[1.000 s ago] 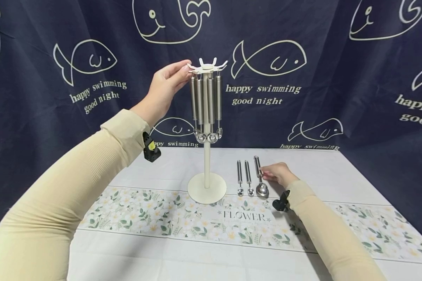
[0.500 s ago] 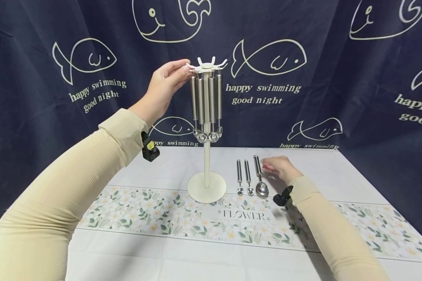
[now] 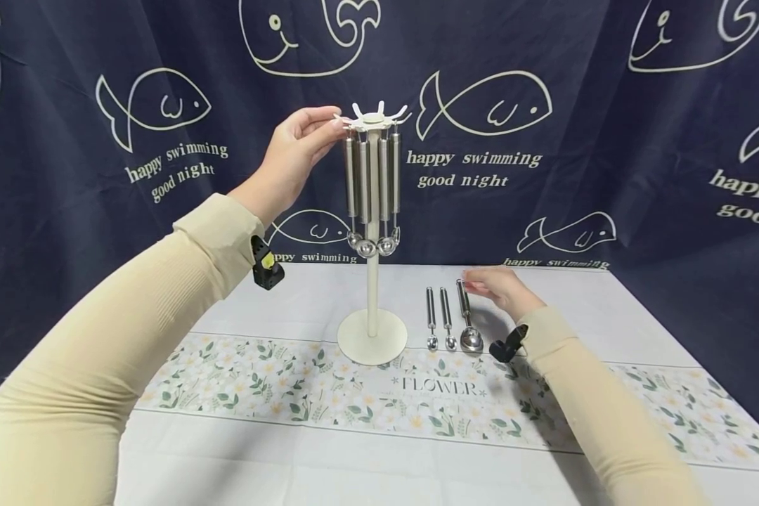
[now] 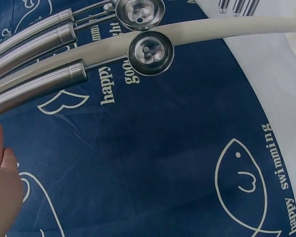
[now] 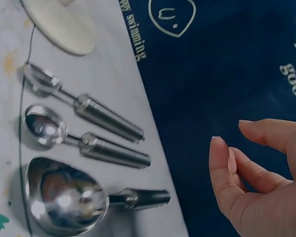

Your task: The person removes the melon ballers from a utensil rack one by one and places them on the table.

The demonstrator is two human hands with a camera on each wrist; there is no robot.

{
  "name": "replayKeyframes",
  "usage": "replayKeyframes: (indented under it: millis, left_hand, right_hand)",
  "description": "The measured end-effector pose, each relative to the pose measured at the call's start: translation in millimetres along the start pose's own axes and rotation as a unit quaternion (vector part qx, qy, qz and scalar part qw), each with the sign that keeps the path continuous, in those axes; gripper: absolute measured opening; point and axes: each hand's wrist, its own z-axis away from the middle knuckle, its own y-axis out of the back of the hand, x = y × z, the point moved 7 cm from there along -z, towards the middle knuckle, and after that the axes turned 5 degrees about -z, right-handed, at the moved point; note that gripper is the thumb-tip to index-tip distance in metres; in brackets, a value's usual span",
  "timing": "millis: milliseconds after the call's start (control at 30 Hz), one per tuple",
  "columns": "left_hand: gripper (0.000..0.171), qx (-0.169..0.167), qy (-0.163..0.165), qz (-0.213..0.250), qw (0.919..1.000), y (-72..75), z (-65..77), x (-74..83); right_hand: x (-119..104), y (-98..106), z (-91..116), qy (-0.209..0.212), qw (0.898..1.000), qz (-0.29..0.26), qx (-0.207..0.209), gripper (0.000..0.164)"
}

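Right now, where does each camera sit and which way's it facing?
Head: on head, facing forward and down toward the stand; left hand, right hand, sleeves show.
Left wrist: on wrist, facing hanging scoops; part of left hand shows.
Right wrist: on wrist, facing three lying scoops; right hand shows.
Head and right wrist share these scoops.

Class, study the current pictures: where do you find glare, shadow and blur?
Head view: a soft shadow on the table beside the right sleeve; left wrist view: bright glints on the hanging scoops; right wrist view: strong highlights in the large scoop, and a blurred floral print.
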Motion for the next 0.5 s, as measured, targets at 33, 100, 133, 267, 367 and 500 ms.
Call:
replayKeyframes:
  millis: [33, 100, 133, 267, 367, 500]
  left_hand:
    - [0.033, -0.001, 0.001, -0.002, 1.0000, -0.2, 0.1, 0.2]
    - [0.037, -0.004, 0.004, -0.007, 1.0000, -0.4, 0.5, 0.4]
    - [0.039, -0.007, 0.006, -0.010, 0.9999, -0.5, 0.5, 0.4]
    - [0.043, -0.016, 0.012, -0.022, 0.9996, 0.0, 1.2, 0.3]
    - [0.041, -0.018, 0.013, -0.020, 0.9995, -0.1, 1.7, 0.0]
    - [0.041, -0.017, 0.015, -0.012, 0.9997, -1.1, 2.3, 0.1]
  right_hand:
    - [-3, -2, 1, 0.002, 1.000, 0.002, -0.005, 0.011]
    - [-9, -7, 2, 0.008, 1.000, 0.015, -0.011, 0.010]
    - [-11, -10, 3, 0.010, 1.000, 0.015, -0.012, 0.010]
    - [-23, -20, 6, 0.012, 1.000, 0.012, -0.015, 0.010]
    - [-32, -29, 11, 0.019, 1.000, 0.004, -0.017, 0.020]
    - [-42, -42, 17, 0.029, 0.999, 0.011, -0.026, 0.041]
